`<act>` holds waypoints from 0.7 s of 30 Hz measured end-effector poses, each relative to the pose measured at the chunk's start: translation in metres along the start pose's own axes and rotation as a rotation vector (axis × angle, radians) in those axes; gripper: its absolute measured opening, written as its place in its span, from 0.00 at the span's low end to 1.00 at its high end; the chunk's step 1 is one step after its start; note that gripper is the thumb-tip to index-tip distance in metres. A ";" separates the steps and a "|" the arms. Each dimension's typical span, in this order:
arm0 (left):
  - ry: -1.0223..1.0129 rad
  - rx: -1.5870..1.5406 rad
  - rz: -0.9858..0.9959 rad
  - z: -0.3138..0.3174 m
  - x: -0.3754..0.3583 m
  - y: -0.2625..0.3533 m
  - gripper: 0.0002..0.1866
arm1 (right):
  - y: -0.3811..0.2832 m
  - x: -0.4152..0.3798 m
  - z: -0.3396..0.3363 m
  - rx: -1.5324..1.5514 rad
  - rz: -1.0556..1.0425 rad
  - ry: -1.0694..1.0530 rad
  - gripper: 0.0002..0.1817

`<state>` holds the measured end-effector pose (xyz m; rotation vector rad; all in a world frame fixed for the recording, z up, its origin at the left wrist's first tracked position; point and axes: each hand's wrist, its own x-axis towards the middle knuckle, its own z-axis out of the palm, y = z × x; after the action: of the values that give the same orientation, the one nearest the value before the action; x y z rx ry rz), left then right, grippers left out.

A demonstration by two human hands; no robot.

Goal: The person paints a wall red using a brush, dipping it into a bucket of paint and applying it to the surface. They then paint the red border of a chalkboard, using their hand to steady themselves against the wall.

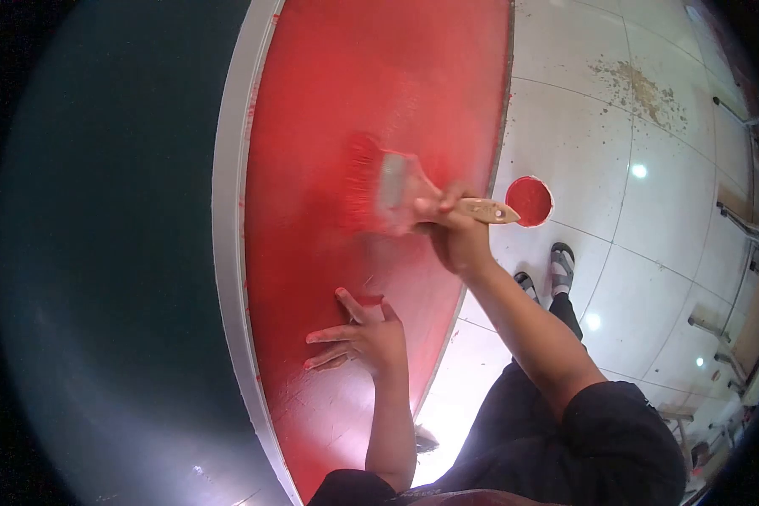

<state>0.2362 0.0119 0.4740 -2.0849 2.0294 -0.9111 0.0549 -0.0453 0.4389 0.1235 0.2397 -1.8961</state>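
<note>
My right hand [460, 228] is wrapped round the wooden handle of a wide paintbrush [394, 187]. The brush's bristles are coated in red and overlap the red-painted surface [354, 76], slightly blurred by motion. Lower down, my left hand [358, 337] is held over the same red surface with its fingers spread and red smears on the fingertips. Nothing is in that hand. A round tub of red paint [530, 201] stands on the floor just past the end of the brush handle.
A pale frame strip [228, 194] divides the red surface from a dark green board [118, 253] on the left. White floor tiles [565, 126] to the right carry a patch of brownish stains [645, 94]. My sandalled foot [562, 268] is near the tub. Chair-like furniture [738, 221] lines the far right.
</note>
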 end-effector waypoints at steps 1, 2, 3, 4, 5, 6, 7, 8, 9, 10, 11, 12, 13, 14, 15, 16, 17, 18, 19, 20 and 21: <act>0.002 0.006 0.007 0.000 0.000 -0.001 0.60 | 0.008 0.001 -0.038 -0.026 0.005 0.097 0.10; 0.005 0.015 0.013 0.000 0.001 -0.001 0.60 | 0.014 0.003 -0.084 -0.191 -0.054 0.206 0.09; 0.006 0.018 0.013 -0.001 0.002 -0.001 0.60 | 0.014 0.003 -0.120 -0.354 -0.114 0.321 0.09; 0.023 0.012 0.024 -0.002 0.002 -0.001 0.60 | 0.007 0.000 -0.136 -0.497 -0.060 0.470 0.08; 0.041 0.001 0.036 -0.004 0.002 -0.001 0.60 | 0.002 -0.005 -0.138 -0.569 -0.059 0.573 0.08; 0.039 -0.005 0.040 -0.007 0.000 -0.002 0.60 | 0.001 -0.009 -0.139 -0.572 -0.064 0.577 0.08; 0.042 -0.010 0.062 -0.013 -0.001 -0.002 0.59 | 0.000 -0.014 -0.138 -0.573 -0.073 0.550 0.08; 0.047 -0.012 0.081 -0.017 -0.003 -0.004 0.58 | -0.001 -0.017 -0.127 -0.573 -0.081 0.520 0.07; 0.046 -0.015 0.080 -0.020 -0.007 -0.010 0.58 | 0.002 -0.014 -0.106 -0.563 -0.084 0.468 0.07; 0.081 -0.198 0.129 -0.023 -0.013 -0.017 0.55 | 0.004 -0.015 -0.084 -0.577 -0.075 0.392 0.07; 0.120 -0.384 0.176 -0.025 -0.017 -0.023 0.53 | 0.001 -0.014 -0.044 -0.593 -0.069 0.312 0.07; 0.128 -0.392 0.174 -0.027 -0.021 -0.028 0.53 | 0.006 -0.012 -0.019 -0.575 -0.137 0.154 0.07; 0.193 -0.413 0.179 -0.028 -0.028 -0.033 0.52 | 0.007 -0.014 0.003 -0.554 -0.202 -0.002 0.08; 0.255 -0.435 0.184 -0.029 -0.033 -0.039 0.51 | -0.003 -0.018 0.031 -0.557 -0.208 -0.005 0.08; 0.262 -0.444 0.181 -0.027 -0.037 -0.047 0.51 | -0.019 -0.021 0.062 -0.423 -0.194 -0.090 0.08; 0.255 -0.434 0.172 -0.022 -0.040 -0.056 0.50 | -0.031 -0.023 0.084 -0.290 -0.176 -0.175 0.09; 0.248 -0.424 0.161 -0.016 -0.043 -0.062 0.48 | -0.039 -0.023 0.095 -0.297 -0.180 -0.183 0.09; 0.253 -0.430 0.159 -0.008 -0.047 -0.068 0.48 | -0.045 -0.022 0.103 -0.212 -0.215 -0.142 0.10; 0.126 -0.252 0.157 0.001 -0.051 -0.073 0.47 | -0.048 -0.020 0.105 -0.123 -0.249 -0.098 0.11; -0.003 -0.069 0.157 0.007 -0.052 -0.076 0.46 | -0.048 -0.016 0.103 -0.122 -0.252 -0.097 0.11; -0.003 -0.068 0.163 0.015 -0.052 -0.075 0.46 | -0.045 -0.011 0.097 -0.024 -0.170 -0.116 0.12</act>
<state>0.3124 0.0642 0.4784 -1.9158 2.2190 -0.8237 0.0189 -0.0430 0.5407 -0.0236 0.1986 -2.0612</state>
